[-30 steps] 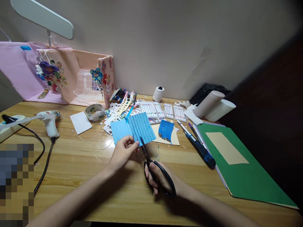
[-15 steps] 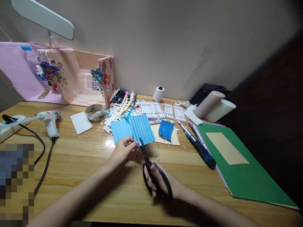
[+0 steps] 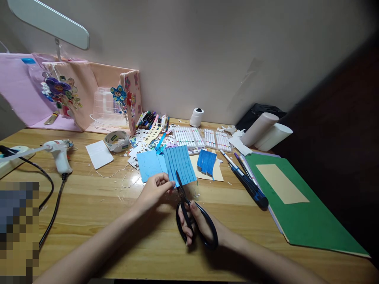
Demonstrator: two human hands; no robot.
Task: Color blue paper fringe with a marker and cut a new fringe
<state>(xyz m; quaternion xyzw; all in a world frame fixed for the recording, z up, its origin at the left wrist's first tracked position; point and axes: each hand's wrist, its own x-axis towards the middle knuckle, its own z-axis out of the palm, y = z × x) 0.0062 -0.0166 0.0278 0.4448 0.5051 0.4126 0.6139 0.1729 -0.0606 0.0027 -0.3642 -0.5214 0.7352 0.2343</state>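
My left hand (image 3: 158, 191) pinches the lower left corner of a blue sheet of paper (image 3: 182, 163) ruled with dark lines. My right hand (image 3: 197, 225) has its thumb and fingers through the handles of black scissors (image 3: 181, 193). Their blades reach over the sheet's lower edge, close to my left fingertips, with the handles spread apart. Behind and left of the lined sheet is a plain light blue piece (image 3: 149, 165). A darker blue paper piece (image 3: 206, 162) rests to the right on a beige sheet (image 3: 218, 173).
A hot glue gun (image 3: 60, 156) and its cord lie at left, near a roll of tape (image 3: 117, 141) and white paper (image 3: 99, 154). Marker sets (image 3: 189, 137) and paper scraps are behind. On the right lie a utility knife (image 3: 251, 189) and a green board (image 3: 310, 221).
The scissor handles have spread wider apart. The lined blue sheet has turned slightly and shifted a little in my left hand's pinch. The whole view has drifted slightly.
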